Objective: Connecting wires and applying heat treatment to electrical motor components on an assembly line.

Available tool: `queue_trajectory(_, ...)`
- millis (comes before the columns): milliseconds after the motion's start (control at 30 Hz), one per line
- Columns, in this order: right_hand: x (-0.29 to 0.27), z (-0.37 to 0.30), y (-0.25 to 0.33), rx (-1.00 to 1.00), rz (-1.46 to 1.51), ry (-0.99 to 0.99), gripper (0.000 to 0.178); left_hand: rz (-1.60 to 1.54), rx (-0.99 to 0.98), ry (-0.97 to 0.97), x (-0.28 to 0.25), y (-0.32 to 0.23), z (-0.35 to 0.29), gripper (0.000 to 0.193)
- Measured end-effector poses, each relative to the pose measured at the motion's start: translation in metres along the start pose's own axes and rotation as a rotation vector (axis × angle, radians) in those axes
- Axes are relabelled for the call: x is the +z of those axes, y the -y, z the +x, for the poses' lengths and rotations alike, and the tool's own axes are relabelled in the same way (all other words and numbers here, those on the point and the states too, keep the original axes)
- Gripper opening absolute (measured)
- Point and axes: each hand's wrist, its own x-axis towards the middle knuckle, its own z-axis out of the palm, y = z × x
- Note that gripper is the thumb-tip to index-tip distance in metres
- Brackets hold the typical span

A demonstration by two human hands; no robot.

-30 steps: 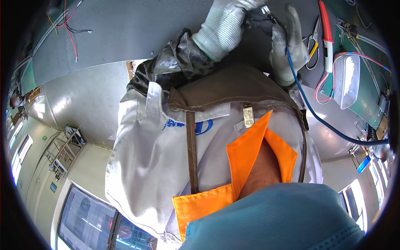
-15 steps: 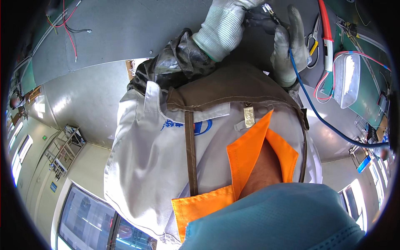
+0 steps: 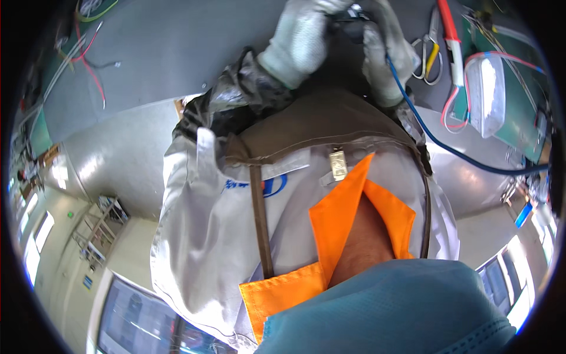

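Note:
At the top of the view both my gloved hands are brought together over the dark grey bench. My right hand point(image 3: 386, 62) is closed on a blue cable point(image 3: 425, 125), which trails from it down and off to the right. My left hand point(image 3: 299, 44) has its fingers curled in at the cable's end, against the right fingers. A shiny metal tip point(image 3: 354, 9) shows between the two hands; its exact shape is blurred. Dark glove fingertips partly cover this spot. Just right of my right hand lie scissors point(image 3: 433, 56) with a yellow grip.
A red-and-white handled tool point(image 3: 453, 44) lies beyond the scissors, next to a clear plastic box point(image 3: 489, 97) and pinkish-red wires point(image 3: 454, 121). Thin red and dark wires point(image 3: 88, 56) are spread at the bench's left. The bench's near edge runs close to my apron point(image 3: 330, 121).
Both hands have shifted slightly left and upward in the view along with the whole scene. The metal tip has dropped lower between the fingers, and the right fingers have bent inward.

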Motion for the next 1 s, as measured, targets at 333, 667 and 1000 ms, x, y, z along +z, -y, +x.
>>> queue_trajectory(333,-0.118,-0.01,-0.159,0.301,-0.69,0.302,0.049,-0.921,-0.783,-0.266,-0.012,0.026,0.013,0.032)
queue_trajectory(667,-0.026,0.098,-0.122,0.641,0.561,0.209,0.058,-0.89,-0.729,-0.262,-0.011,0.009,0.004,0.028)
queue_trajectory(1000,0.052,0.202,-0.155,0.689,0.249,0.655,0.043,-0.925,-0.697,-0.248,-0.008,0.003,0.014,0.027)
